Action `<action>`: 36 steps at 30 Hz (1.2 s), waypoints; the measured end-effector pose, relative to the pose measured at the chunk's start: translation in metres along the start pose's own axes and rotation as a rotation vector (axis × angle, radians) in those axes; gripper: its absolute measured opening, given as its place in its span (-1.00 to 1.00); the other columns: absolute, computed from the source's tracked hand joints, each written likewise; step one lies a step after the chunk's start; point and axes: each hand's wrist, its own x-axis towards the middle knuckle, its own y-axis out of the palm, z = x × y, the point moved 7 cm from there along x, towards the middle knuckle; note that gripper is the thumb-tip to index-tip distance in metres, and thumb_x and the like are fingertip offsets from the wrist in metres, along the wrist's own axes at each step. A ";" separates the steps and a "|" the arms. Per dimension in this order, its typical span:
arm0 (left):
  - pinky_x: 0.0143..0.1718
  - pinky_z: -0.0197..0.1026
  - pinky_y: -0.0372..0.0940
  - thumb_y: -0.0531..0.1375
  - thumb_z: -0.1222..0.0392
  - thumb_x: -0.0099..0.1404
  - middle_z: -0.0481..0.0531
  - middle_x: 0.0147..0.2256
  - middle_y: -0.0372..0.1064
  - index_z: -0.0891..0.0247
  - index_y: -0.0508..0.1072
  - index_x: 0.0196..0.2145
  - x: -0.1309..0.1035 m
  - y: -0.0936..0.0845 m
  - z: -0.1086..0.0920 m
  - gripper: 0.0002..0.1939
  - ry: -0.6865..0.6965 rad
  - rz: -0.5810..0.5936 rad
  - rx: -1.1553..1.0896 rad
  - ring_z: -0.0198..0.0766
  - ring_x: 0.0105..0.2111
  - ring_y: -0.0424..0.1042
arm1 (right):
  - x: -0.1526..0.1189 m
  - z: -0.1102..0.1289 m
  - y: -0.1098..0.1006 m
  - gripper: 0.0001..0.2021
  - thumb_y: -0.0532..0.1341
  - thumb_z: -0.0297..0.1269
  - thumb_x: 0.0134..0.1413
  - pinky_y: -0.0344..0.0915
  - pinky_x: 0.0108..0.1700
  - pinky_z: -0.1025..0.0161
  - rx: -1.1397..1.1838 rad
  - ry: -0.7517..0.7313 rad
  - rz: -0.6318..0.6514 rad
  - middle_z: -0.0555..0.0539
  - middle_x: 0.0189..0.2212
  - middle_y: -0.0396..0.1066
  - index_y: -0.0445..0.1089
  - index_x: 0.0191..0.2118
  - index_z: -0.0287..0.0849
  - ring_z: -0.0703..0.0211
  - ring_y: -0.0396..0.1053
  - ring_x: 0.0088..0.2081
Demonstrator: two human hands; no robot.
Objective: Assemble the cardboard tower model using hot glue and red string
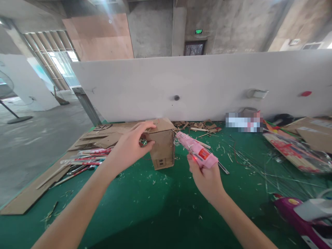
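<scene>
A brown cardboard box [162, 148], tall and narrow, stands upright on the green tabletop [155, 204]. My left hand [137, 141] grips its upper left side, fingers over the top and thumb against the front face. In my right hand [207, 178] is a pink hot glue gun [193, 147] with a small red light lit on its side. The gun's nozzle points at the box's upper right edge, very close to it; whether they touch I cannot tell. Part of the box top lies hidden under my left fingers.
Flat cardboard pieces [110, 141] and plastic-wrapped brushes or sticks [85, 157] lie to the left. Cardboard scraps [204, 126] sit behind the box. Further right are a patterned packet [293, 152] and a purple device [295, 214]. A white partition [135, 86] closes off the back.
</scene>
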 end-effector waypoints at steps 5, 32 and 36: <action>-0.23 -0.15 0.44 0.19 0.20 0.27 -0.02 0.12 0.31 0.01 0.25 0.04 0.000 0.001 0.003 -0.61 -0.047 0.010 -0.047 -0.28 -0.28 0.49 | -0.001 0.003 0.005 -0.75 0.11 -0.18 0.23 0.13 -0.55 0.32 -0.006 -0.003 0.018 0.06 -0.61 0.19 0.21 -0.46 -0.11 0.28 0.19 -0.60; -0.26 -0.20 0.44 0.22 0.24 0.24 -0.05 0.18 0.25 0.01 0.25 0.02 0.002 0.002 0.007 -0.59 -0.043 0.019 -0.106 -0.35 -0.35 0.51 | -0.004 0.017 0.032 -0.85 0.11 -0.21 0.25 0.27 -0.38 0.29 0.017 -0.053 0.089 -0.07 -0.40 0.37 0.33 -0.27 -0.15 0.18 0.37 -0.42; -0.26 -0.19 0.45 0.21 0.25 0.24 -0.04 0.20 0.22 0.02 0.24 0.04 0.001 0.001 0.007 -0.57 -0.037 0.031 -0.102 -0.34 -0.34 0.51 | -0.004 0.019 0.034 -0.86 0.11 -0.22 0.25 0.26 -0.39 0.29 0.027 -0.046 0.101 -0.07 -0.40 0.37 0.33 -0.28 -0.16 0.19 0.36 -0.43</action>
